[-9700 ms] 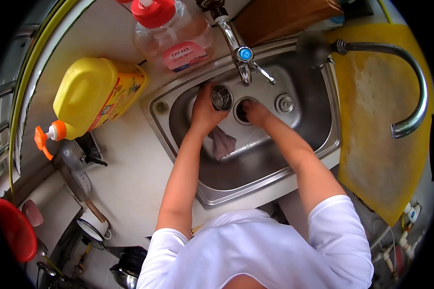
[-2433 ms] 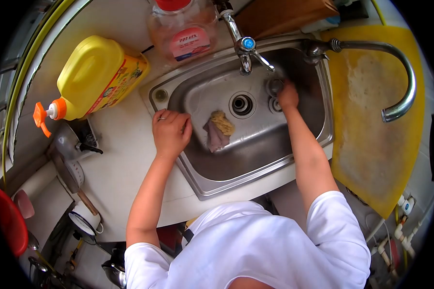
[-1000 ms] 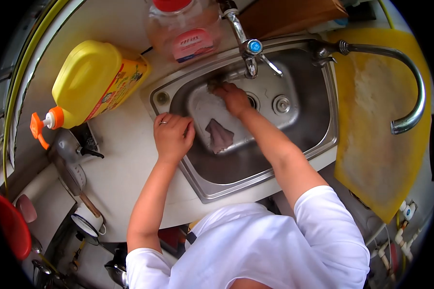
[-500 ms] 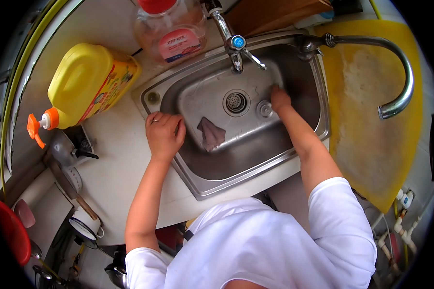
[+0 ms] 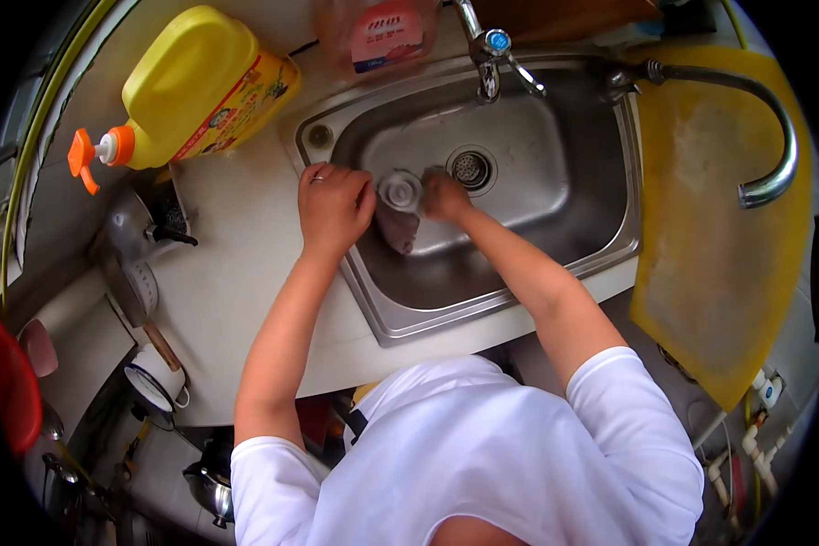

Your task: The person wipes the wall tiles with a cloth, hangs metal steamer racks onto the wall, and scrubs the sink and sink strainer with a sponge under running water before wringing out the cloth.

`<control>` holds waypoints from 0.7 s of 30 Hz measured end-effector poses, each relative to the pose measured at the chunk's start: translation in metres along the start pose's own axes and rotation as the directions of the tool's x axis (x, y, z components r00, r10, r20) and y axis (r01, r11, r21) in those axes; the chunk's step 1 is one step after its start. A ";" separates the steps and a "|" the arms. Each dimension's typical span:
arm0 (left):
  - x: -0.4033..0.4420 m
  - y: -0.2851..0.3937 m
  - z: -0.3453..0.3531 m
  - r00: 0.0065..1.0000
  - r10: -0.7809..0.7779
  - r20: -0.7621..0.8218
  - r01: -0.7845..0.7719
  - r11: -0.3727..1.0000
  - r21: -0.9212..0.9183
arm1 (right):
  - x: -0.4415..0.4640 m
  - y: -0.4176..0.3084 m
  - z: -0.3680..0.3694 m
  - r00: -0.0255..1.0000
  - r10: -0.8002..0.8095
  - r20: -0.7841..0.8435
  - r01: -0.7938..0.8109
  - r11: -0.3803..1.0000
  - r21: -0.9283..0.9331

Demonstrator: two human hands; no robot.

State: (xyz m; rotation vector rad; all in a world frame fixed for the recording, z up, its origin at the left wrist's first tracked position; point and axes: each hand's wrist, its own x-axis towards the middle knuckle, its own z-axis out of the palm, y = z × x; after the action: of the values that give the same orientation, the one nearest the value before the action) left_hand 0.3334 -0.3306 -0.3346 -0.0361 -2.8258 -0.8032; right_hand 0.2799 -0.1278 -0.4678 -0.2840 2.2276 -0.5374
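My left hand (image 5: 335, 207), with a ring on one finger, rests on the left rim of the steel sink (image 5: 364, 314). Its fingers are curled, and I see nothing in them. Over the left part of the basin my right hand (image 5: 446, 198) is slightly blurred, its fingers bent around something I cannot make out. Just left of these fingers is a small round pale piece with rings (image 5: 400, 191); whether they grip it is unclear. It partly covers a dark wet cloth (image 5: 399, 230) in the basin. The drain (image 5: 471, 169) lies behind my right hand.
A chrome tap (image 5: 488, 68) rises behind the basin, and a curved spout (image 5: 778, 136) hangs at the right over a yellow-edged sheet (image 5: 714, 227). At the left stand a yellow pump bottle (image 5: 196, 86) and a pot (image 5: 132, 218). A labelled clear jug (image 5: 387, 36) is behind.
My right hand has moved left across the basin, and the round piece has moved left beside it, now over the cloth. My left hand has stayed on the rim. The view has shifted.
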 end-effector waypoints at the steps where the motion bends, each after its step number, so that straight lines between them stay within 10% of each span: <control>1: 0.001 0.000 0.000 1.000 0.002 0.006 -0.002 1.000 0.013 | 0.016 -0.003 0.003 0.998 0.058 -0.009 -0.055 0.981 0.187; 3: 0.001 0.001 0.000 1.000 0.007 0.008 -0.007 1.000 0.015 | 0.036 -0.015 0.009 0.993 0.117 0.002 -0.109 0.920 0.375; 5: 0.001 0.000 0.000 1.000 0.012 0.003 -0.012 1.000 0.011 | 0.042 -0.038 0.010 0.944 0.274 -0.183 0.051 0.427 0.903; 7: 0.001 0.000 0.001 1.000 0.004 -0.003 -0.004 1.000 0.020 | 0.049 -0.058 0.037 0.828 0.216 -0.518 0.301 0.609 0.734; 10: 0.000 -0.001 0.001 1.000 -0.002 -0.005 0.002 1.000 0.004 | 0.021 -0.099 0.060 0.918 0.034 -0.395 0.303 0.583 0.754; 15: 0.000 -0.003 0.002 0.999 0.020 -0.026 -0.020 1.000 -0.014 | -0.029 -0.080 0.069 0.998 -0.058 -0.010 0.058 0.950 0.307; 21: 0.000 -0.001 0.001 0.998 0.015 -0.057 -0.017 0.999 -0.030 | -0.102 -0.021 -0.020 0.833 0.192 0.519 0.120 0.853 -0.508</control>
State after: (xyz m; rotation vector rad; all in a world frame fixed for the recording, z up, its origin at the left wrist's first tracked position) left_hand 0.3330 -0.3305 -0.3358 -0.0400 -2.7567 -0.8298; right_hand 0.3315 -0.1029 -0.3786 -0.5954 1.7474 0.1935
